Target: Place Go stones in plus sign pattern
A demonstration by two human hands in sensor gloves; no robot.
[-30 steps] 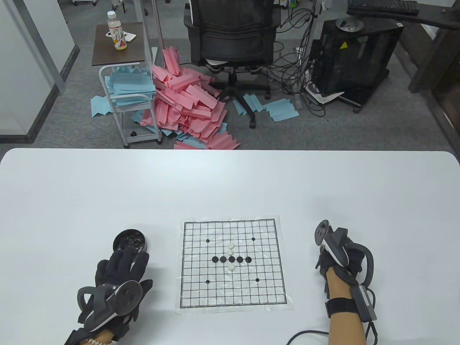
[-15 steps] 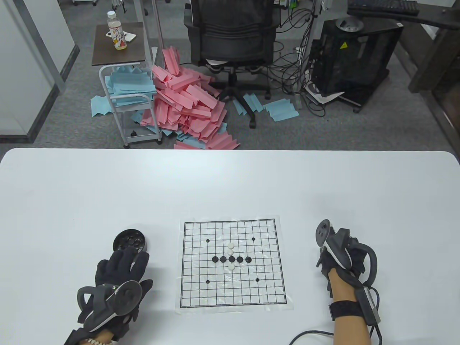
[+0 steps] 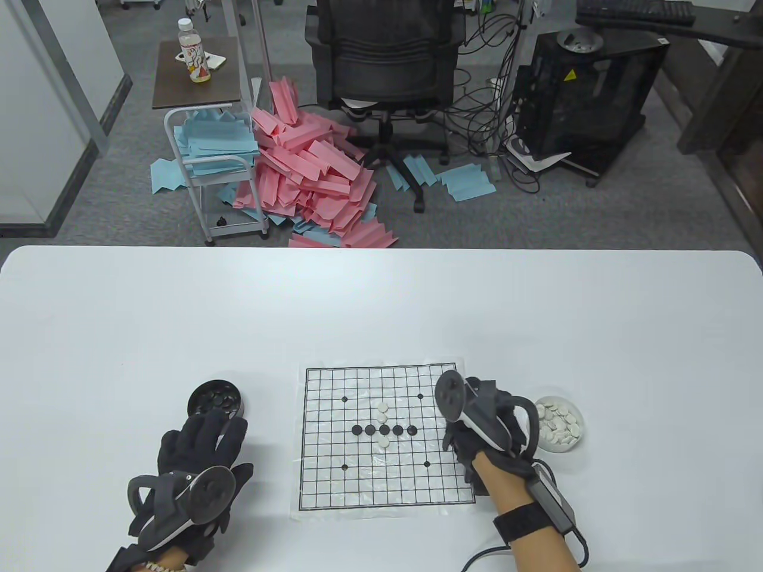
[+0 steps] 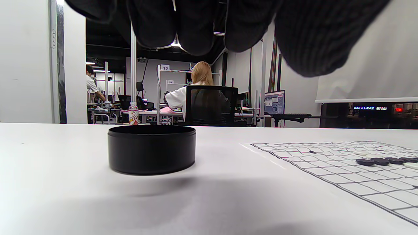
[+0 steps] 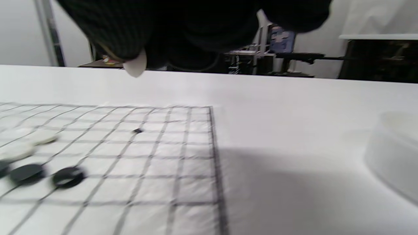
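The right hand [image 3: 477,429] hung over the near-right part of the paper Go board [image 3: 322,476], pinching a white stone [image 5: 135,68] at its fingertips. That stone probably belonged below the lowest white one, which lay to the hand's left, so I'd lower it flat onto the crossing without nudging the black row [image 3: 384,429]. The stones looked smooth and lens-shaped, the sheet crinkly. A white bowl of stones [image 3: 560,424] sat just right of the hand. The left hand [image 3: 197,459] lay flat and empty just short of the black tin [image 3: 216,400].
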